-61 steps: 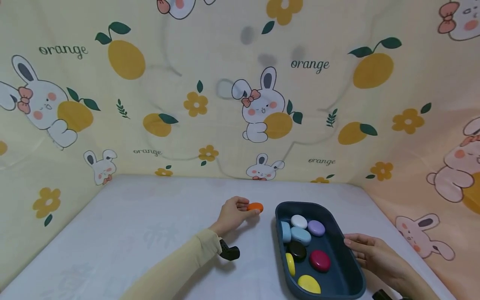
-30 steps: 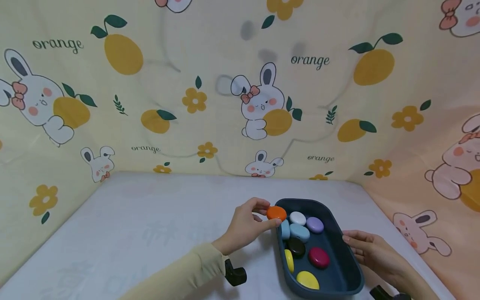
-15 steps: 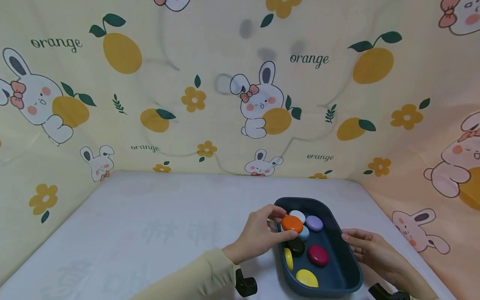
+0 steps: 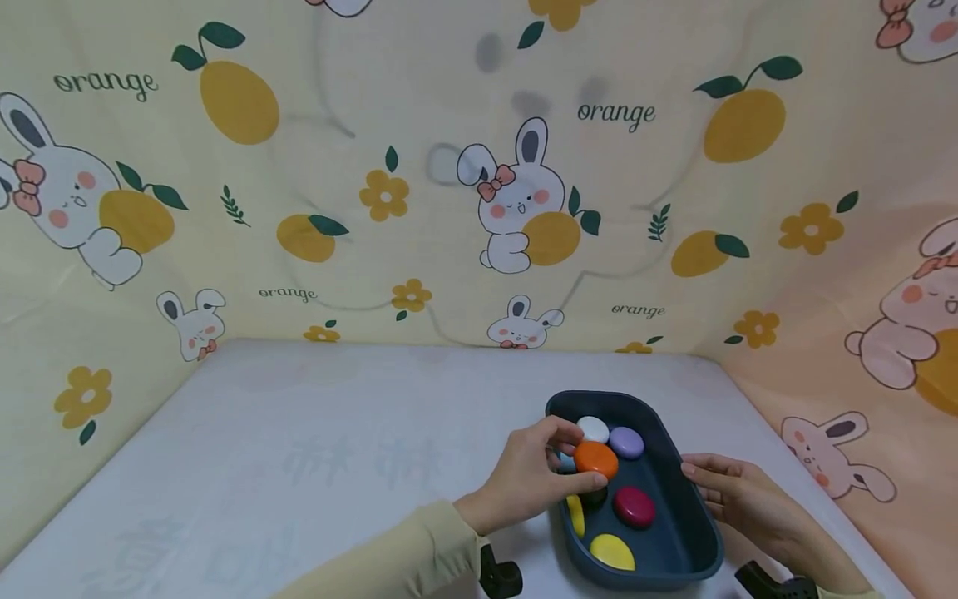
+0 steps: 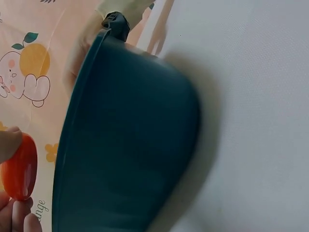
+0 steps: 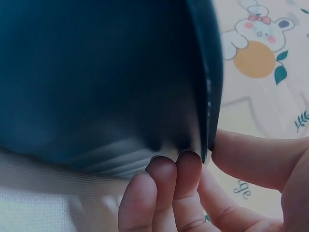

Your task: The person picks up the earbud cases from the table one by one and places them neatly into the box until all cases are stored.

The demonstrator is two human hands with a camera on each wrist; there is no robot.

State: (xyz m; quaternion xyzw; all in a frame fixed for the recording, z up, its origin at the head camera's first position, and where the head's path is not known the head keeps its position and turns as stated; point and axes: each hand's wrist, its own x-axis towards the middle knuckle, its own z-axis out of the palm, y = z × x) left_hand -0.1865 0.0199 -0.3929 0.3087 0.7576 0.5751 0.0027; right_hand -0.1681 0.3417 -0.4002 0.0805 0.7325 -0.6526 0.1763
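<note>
Left hand (image 4: 524, 478) pinches a glossy orange oval pebble (image 4: 595, 458) over the dark blue oblong plastic tray (image 4: 692, 532).

Thumb and fingertips curl round the pebble, which hangs above the tray's left half, over the pale blue and black pebbles. The right hand (image 4: 737, 499) grips the tray's right rim, fingers (image 6: 166, 181) curled against the outer wall and thumb at the edge. Inside the tray lie white (image 4: 594, 429), lilac (image 4: 627, 443), crimson (image 4: 634, 507) and yellow (image 4: 612, 551) pebbles.

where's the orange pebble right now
In the head view the orange pebble is pinched in the left hand, just over the left part of the dark blue tray, near the white pebble and purple pebble.
</note>
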